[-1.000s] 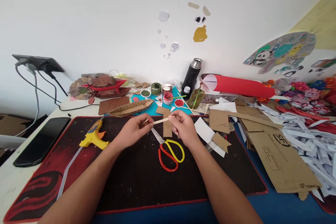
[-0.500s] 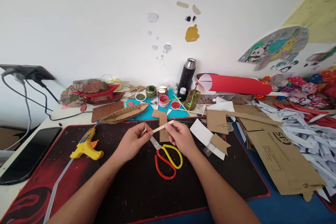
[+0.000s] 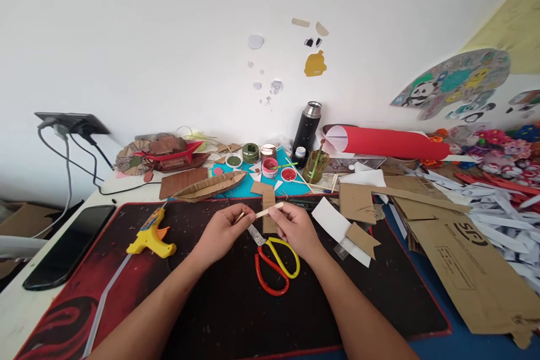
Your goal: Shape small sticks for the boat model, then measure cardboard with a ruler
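A thin pale wooden craft stick is pinched at both ends between my two hands, above the dark mat. My left hand is closed on its left end, and a short stick tip also shows by the bent fingers; whether that is a second stick I cannot tell. My right hand grips the right end between thumb and fingers. Just below the hands lie scissors with one red and one yellow handle, their blade tips hidden by my left hand. A cardboard strip lies behind the stick.
On the mat's left rests a yellow glue gun, beside a black phone. A cardboard boat shape, paint jars and a black flask stand along the back. Cardboard and paper strips cover the right.
The whole view has shifted slightly, so things appear a little further right and lower. Both hands keep their hold on the craft stick, almost unmoved.
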Demonstrator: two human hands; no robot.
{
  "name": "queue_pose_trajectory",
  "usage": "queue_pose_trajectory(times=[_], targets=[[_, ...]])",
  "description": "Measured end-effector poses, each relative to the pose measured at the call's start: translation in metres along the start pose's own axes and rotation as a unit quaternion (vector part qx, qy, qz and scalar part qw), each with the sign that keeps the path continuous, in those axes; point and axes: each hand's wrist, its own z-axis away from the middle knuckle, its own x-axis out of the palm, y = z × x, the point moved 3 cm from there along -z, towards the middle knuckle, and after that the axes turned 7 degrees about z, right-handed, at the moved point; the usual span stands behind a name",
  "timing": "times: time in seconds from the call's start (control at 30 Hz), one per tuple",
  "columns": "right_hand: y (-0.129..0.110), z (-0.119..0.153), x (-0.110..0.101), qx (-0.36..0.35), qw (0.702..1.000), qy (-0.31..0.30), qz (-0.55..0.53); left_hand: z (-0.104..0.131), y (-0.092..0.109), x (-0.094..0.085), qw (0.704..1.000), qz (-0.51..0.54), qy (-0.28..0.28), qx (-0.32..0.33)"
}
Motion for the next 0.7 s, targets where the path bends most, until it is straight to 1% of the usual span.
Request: queue_pose_trajectory(times=[0.43,0.7], targets=[[0.002,-0.002,-0.005,0.007,1.000,0.013,-0.007,-0.002,-0.003,-0.003,1.000,-0.023,0.015,0.007],[0.005,-0.005,-0.010,0.010,0.999,0.028,-0.011,-0.001,-0.012,-0.010,0.997,-0.073,0.024,0.014]])
